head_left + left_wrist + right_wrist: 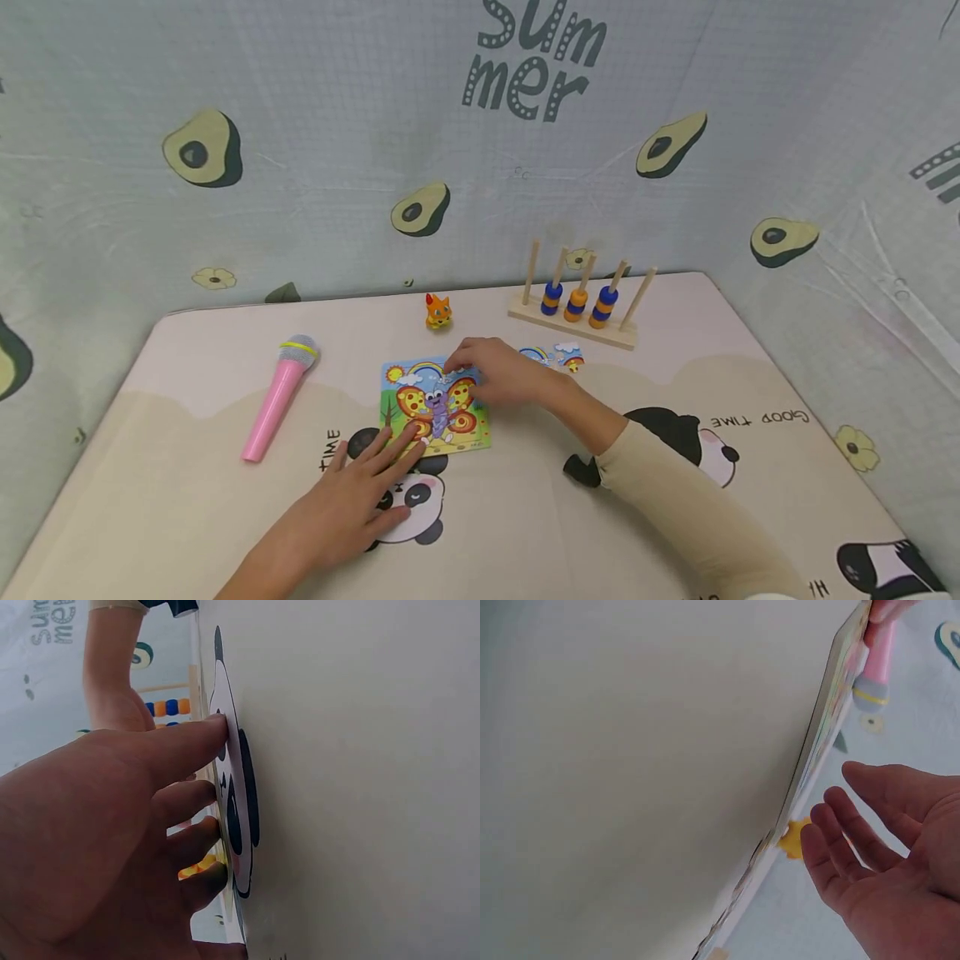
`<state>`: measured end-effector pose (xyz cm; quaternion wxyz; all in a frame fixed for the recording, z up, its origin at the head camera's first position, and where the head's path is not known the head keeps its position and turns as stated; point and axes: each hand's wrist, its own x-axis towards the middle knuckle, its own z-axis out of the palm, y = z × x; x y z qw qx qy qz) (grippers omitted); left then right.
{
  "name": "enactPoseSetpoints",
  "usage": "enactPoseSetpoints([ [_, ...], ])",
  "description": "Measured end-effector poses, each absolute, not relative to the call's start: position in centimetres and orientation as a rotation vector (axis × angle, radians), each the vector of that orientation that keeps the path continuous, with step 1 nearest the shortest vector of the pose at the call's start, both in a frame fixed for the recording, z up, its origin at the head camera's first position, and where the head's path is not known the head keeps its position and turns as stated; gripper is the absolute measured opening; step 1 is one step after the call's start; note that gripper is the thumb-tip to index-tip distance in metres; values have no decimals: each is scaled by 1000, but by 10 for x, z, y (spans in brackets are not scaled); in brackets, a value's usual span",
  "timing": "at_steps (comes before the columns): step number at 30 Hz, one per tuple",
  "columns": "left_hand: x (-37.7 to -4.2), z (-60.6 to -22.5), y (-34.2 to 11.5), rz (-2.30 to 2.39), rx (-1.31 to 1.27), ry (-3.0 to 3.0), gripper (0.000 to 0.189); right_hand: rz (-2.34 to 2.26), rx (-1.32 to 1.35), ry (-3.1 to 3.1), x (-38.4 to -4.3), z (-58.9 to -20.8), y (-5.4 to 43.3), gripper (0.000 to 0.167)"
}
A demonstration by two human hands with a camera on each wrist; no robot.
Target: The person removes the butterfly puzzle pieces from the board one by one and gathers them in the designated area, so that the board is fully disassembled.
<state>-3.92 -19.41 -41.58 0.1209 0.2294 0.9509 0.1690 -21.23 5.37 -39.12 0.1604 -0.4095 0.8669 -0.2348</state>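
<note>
A square butterfly jigsaw puzzle [437,406] lies flat on the table, its picture showing a rainbow and a sun. My left hand [358,496] rests with spread fingers on the puzzle's lower left edge, the thumb down on the printed panda; the left wrist view has the same hand [127,825] from the thumb side. Over the puzzle's upper right corner is my right hand [504,371]. In the right wrist view this hand [885,840] has loosely bent fingers with nothing between them. Loose puzzle pieces [570,357] lie just right of the board, partly hidden by the right hand.
A pink toy microphone [279,398] lies to the left. Behind the puzzle stands a small orange animal figure [438,312]. At the back right is a wooden peg stand [573,321] with blue and orange rings. A patterned cloth wall [322,125] rises behind the table [187,500].
</note>
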Motion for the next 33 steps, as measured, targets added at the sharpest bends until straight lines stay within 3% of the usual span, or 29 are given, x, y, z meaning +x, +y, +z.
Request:
enactPoseSetpoints([
  [18,-38,-416,-198,534,670,2761,70,-459,-1222,2397,-206,-393,-9,41],
  [33,-40,-414,-197,538,641,2733,70,-422,-1229,2380,-209,-398,-17,46],
])
